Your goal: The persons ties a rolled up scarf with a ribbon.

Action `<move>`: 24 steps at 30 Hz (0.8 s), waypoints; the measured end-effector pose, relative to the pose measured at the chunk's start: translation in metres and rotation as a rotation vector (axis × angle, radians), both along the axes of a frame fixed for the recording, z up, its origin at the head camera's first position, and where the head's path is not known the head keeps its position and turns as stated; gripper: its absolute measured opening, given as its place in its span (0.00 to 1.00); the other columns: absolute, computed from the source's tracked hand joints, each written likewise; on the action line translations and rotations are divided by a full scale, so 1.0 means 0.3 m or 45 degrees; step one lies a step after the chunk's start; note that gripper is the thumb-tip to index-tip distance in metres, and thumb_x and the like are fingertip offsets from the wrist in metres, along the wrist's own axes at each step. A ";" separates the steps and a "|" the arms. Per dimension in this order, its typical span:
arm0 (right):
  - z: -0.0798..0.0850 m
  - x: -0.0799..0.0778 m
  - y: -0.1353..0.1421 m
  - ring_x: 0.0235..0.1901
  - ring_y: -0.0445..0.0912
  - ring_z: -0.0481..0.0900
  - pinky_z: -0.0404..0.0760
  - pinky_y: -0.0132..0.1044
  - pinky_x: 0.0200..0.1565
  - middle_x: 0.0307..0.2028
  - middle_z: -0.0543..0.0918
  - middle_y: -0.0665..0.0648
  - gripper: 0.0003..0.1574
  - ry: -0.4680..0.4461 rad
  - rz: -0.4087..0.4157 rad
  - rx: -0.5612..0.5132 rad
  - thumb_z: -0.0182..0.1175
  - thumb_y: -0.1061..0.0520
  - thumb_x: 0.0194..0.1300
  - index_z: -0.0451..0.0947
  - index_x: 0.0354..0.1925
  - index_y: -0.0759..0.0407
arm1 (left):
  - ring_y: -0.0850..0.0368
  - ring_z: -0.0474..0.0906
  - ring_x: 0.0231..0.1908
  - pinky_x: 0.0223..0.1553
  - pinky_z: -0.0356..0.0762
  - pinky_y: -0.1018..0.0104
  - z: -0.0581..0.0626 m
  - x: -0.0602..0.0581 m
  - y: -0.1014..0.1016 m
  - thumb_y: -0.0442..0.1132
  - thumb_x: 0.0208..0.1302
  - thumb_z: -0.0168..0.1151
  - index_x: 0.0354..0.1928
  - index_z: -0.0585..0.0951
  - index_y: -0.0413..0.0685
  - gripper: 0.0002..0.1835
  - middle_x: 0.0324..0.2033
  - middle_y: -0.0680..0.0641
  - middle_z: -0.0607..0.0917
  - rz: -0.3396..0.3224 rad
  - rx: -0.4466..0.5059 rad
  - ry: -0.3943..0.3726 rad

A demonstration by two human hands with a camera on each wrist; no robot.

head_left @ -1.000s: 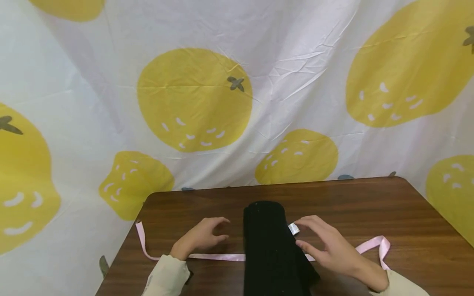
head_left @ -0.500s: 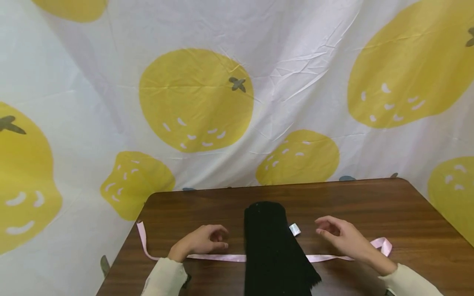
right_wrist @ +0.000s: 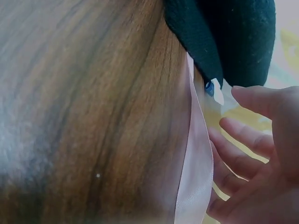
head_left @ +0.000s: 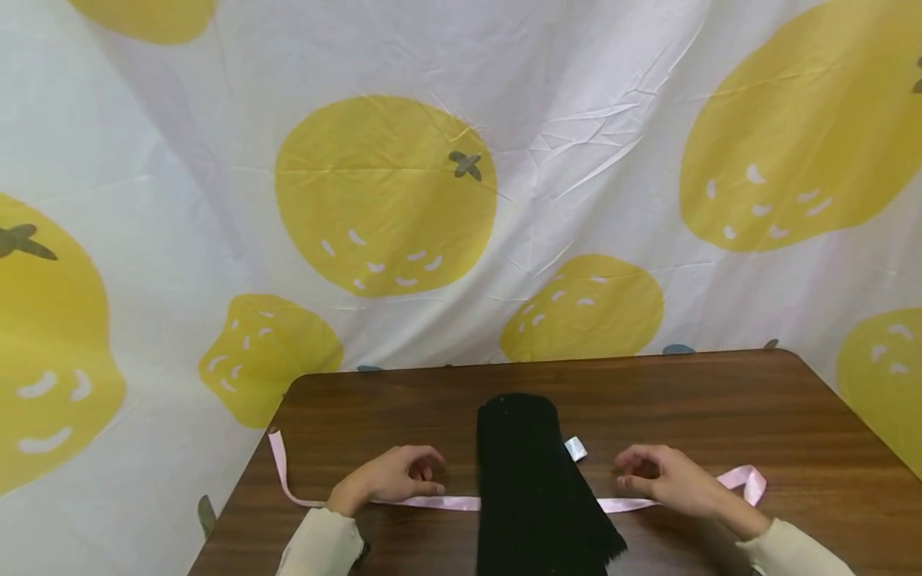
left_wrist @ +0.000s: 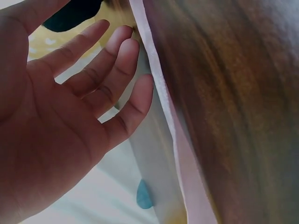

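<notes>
black cloth [head_left: 529, 488]: on table [head_left: 403, 408], over ribbon [head_left: 450, 503]; likely light, soft, floppy; best taken by both long sides. left grip [head_left: 389, 478], right grip [head_left: 670, 482]: relaxed, holding nothing, either side of it.

The black cloth [head_left: 536, 488] was a matt, soft-looking textile, slightly fuzzy, with pale specks on its surface and a rough, frayed edge. The ribbon [head_left: 457, 503] was smooth, satin-like fabric with a light sheen. The white tag [head_left: 575, 449] appeared smooth and somewhat shiny; whether paper or fabric could not be told. The table [head_left: 684, 408] had a smooth, wood-grained top with a soft gloss. The curtain [head_left: 576, 184] was thin printed cloth, creased and faintly glossy along its folds. The sleeves [head_left: 320, 544] were of matt cloth.
</notes>
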State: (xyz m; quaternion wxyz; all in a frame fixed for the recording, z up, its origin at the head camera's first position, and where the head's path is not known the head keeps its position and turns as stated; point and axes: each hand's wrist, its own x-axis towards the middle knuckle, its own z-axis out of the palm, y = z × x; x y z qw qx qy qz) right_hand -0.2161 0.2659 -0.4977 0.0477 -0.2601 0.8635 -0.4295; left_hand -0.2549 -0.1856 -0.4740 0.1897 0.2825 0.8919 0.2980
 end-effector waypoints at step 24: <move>-0.018 0.001 -0.019 0.27 0.32 0.68 0.69 0.29 0.28 0.27 0.73 0.45 0.14 0.137 0.174 0.109 0.71 0.54 0.58 0.77 0.40 0.53 | 0.57 0.72 0.38 0.41 0.70 0.66 -0.012 0.039 0.016 0.44 0.56 0.74 0.39 0.80 0.50 0.14 0.35 0.52 0.77 0.064 0.006 -0.076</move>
